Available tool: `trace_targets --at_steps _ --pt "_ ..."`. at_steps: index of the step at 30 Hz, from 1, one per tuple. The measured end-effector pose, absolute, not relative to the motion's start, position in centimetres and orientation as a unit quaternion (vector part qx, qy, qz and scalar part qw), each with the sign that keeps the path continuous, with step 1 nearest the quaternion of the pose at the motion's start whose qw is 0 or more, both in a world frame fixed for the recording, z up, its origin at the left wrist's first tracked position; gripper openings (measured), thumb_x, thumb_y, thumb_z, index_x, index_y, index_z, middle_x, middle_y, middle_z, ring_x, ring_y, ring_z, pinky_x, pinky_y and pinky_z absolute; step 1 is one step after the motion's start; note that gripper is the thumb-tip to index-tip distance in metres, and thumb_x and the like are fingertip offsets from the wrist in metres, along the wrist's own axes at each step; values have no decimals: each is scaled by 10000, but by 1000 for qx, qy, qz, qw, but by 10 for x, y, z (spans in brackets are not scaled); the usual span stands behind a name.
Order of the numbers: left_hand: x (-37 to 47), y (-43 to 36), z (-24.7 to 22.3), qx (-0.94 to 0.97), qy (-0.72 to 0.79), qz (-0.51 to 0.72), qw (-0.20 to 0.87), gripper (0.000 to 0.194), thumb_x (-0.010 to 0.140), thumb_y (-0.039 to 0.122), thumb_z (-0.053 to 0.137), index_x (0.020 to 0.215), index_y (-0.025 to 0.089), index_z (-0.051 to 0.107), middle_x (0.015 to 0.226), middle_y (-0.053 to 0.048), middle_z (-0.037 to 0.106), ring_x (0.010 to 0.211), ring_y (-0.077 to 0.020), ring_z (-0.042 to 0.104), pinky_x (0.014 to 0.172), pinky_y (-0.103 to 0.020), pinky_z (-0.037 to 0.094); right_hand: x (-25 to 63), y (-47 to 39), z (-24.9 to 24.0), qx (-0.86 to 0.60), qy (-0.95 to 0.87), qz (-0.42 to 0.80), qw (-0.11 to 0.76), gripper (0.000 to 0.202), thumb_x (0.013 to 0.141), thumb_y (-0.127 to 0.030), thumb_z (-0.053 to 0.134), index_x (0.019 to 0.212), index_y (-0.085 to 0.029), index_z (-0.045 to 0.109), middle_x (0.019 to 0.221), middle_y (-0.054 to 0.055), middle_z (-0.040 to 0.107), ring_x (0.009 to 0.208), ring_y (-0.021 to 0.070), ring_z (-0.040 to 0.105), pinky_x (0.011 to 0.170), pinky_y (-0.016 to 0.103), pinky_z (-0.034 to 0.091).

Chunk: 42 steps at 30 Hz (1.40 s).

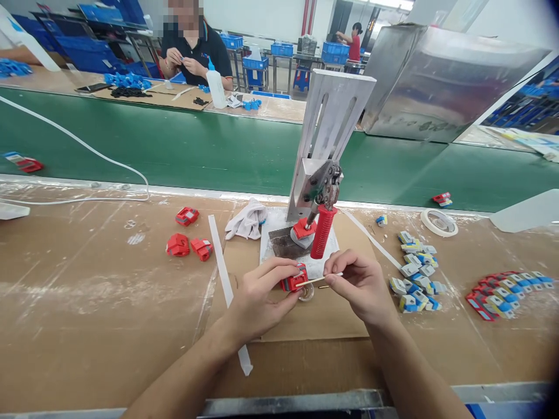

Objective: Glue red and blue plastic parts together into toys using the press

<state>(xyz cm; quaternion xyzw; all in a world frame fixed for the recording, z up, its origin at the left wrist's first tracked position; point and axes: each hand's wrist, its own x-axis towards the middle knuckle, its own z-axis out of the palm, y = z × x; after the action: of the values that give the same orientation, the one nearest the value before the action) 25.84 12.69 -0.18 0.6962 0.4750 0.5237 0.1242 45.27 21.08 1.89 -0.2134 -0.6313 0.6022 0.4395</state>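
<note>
Between the fingers of my left hand (262, 291) is a red plastic part (294, 280). My right hand (358, 285) pinches a thin pale stick (315, 280), whose far end touches or nearly touches the red part. Just below them a small clear dish (307, 293) rests on the cardboard, partly hidden by my left hand. Behind my hands stands a metal toggle clamp with a red handle (324, 233); another red piece (304, 228) sits under its plunger. Several loose red parts (177, 245) lie to the left.
A white glove (247, 219) lies left of the clamp. On the right are several grey, blue and yellow pieces (410, 269), a tape roll (439, 223) and a curved row of red assemblies (484, 305). Beyond the green belt (218, 151), a person (196, 55) handles small parts.
</note>
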Motion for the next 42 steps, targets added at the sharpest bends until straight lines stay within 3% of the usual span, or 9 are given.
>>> trace_targets --at_steps 15,42 --pt "260 127 0 693 483 524 111 255 834 61 735 1051 182 677 1072 -83 737 965 -167 733 870 -260 613 450 210 23 -248 -654 578 421 243 849 -321 804 760 -201 612 737 40 683 651 149 634 570 251 526" --pt "255 125 5 697 500 502 106 302 845 47 676 1110 188 705 1063 -80 719 931 -162 723 814 -247 630 461 216 13 -265 -683 529 429 160 876 -265 776 803 -215 642 766 39 698 694 162 637 585 278 478"
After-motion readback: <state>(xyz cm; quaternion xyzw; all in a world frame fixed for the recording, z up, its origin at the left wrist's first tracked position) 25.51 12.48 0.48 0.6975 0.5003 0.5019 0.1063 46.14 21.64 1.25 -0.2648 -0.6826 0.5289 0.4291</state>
